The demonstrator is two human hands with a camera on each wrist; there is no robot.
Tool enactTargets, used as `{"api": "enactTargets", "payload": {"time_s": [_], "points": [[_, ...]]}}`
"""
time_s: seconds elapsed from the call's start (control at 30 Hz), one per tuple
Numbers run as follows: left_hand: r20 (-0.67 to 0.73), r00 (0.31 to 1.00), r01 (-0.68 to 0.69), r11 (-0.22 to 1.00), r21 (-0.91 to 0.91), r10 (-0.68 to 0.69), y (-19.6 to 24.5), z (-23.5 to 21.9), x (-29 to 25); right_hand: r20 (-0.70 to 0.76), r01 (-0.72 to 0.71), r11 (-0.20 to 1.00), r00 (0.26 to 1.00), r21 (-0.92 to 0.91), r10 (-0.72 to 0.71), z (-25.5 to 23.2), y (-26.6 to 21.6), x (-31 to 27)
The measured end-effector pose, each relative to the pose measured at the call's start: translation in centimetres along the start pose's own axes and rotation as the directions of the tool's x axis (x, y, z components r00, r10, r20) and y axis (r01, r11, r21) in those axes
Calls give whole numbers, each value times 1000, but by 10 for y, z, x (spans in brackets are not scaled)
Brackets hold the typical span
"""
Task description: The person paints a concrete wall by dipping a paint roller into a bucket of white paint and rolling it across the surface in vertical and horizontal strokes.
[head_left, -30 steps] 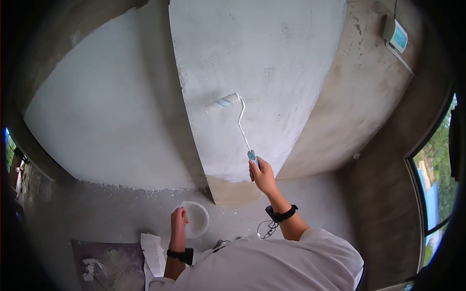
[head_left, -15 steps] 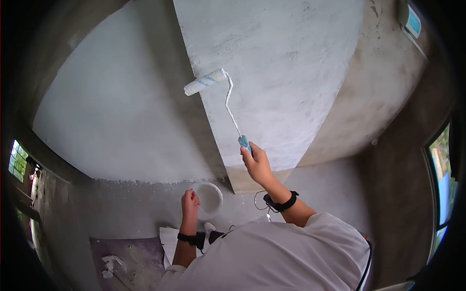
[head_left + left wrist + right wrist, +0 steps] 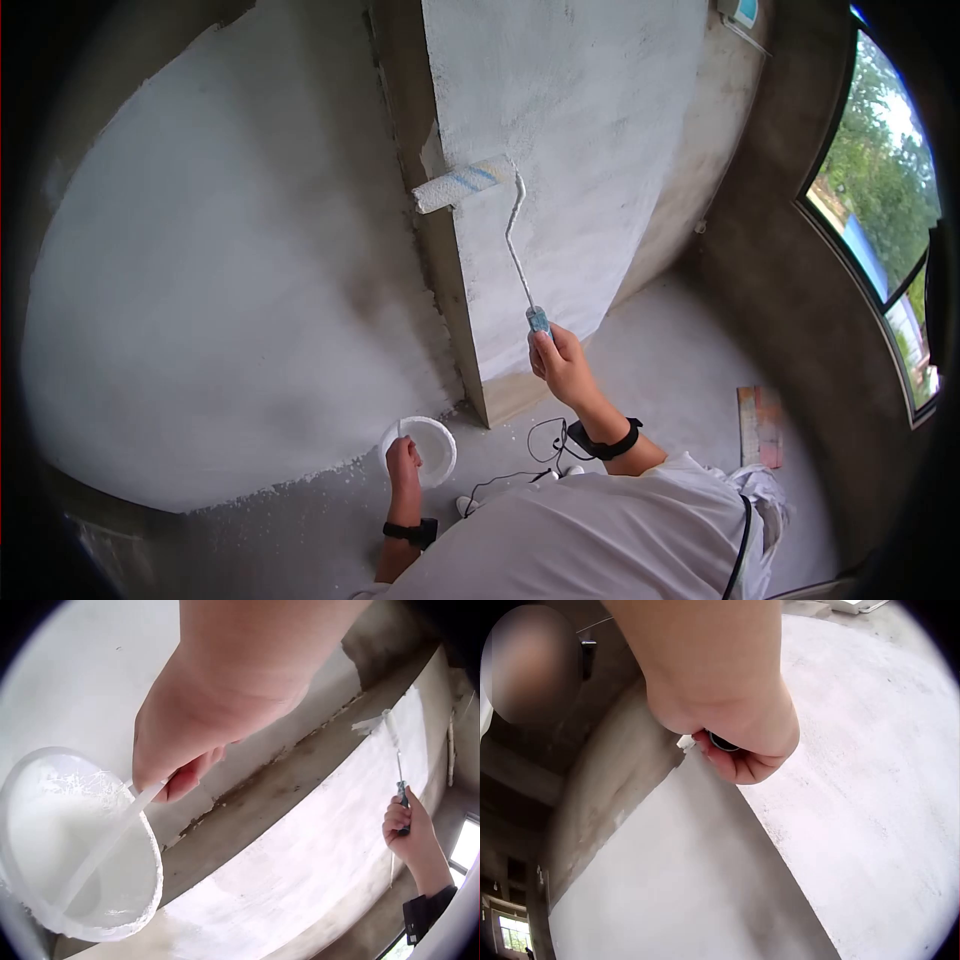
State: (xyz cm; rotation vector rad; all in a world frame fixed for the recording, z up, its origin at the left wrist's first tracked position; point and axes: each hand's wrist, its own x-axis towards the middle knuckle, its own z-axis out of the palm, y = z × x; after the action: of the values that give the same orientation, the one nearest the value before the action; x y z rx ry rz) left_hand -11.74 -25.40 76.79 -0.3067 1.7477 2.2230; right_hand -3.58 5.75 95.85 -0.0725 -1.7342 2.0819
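Note:
My right hand (image 3: 566,365) grips the blue handle of a paint roller (image 3: 465,184), whose sleeve has blue stripes and white paint on it. The roller lies across the left edge of the pillar (image 3: 560,120), its far end sticking out past the corner. Low on the left, my left hand (image 3: 404,462) holds a white bucket (image 3: 449,455) by its handle. The left wrist view shows that pale strap handle (image 3: 105,844) running from the curled fingers across the bucket's mouth, with white paint inside. In the right wrist view the roller's sleeve is hidden behind my hand.
A wide, mostly white wall (image 3: 190,270) meets the pillar's bare brown side (image 3: 410,110). Cables (image 3: 550,450) lie on the floor near my shoes. Farther right are a brick-coloured board (image 3: 762,425) and a large window (image 3: 870,190). A small box (image 3: 742,12) hangs high on the wall.
The roller has gone from the pillar's front face leftward to its edge. The head view has turned, bringing the pillar's side and more window into sight; the purple sheet has left the view.

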Motion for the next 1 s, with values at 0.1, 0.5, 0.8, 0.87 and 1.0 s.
{"api": "enactTargets", "payload": {"time_s": [0.1,0.5,0.8,0.87,1.0], "points": [[26,999,16,993,118,-19,6,-19,10,9,13,996,1000,92,-14,12,-8,-4],[83,996,-16,1000,17,15,28,-14,-25,-88,113,992,989,-47,-117,-28,-21,-18],[136,991,-6,998,66,-3,36,22,-26,-146,54,963,985,-264,-95,-57,3,-25],[130,991,20,998,57,-27,42,34,-34,-153,34,966,985,-255,-75,-62,8,-30],[145,988,43,997,64,-51,43,32,-25,-180,22,942,980,-334,-87,-62,26,-31]]}}
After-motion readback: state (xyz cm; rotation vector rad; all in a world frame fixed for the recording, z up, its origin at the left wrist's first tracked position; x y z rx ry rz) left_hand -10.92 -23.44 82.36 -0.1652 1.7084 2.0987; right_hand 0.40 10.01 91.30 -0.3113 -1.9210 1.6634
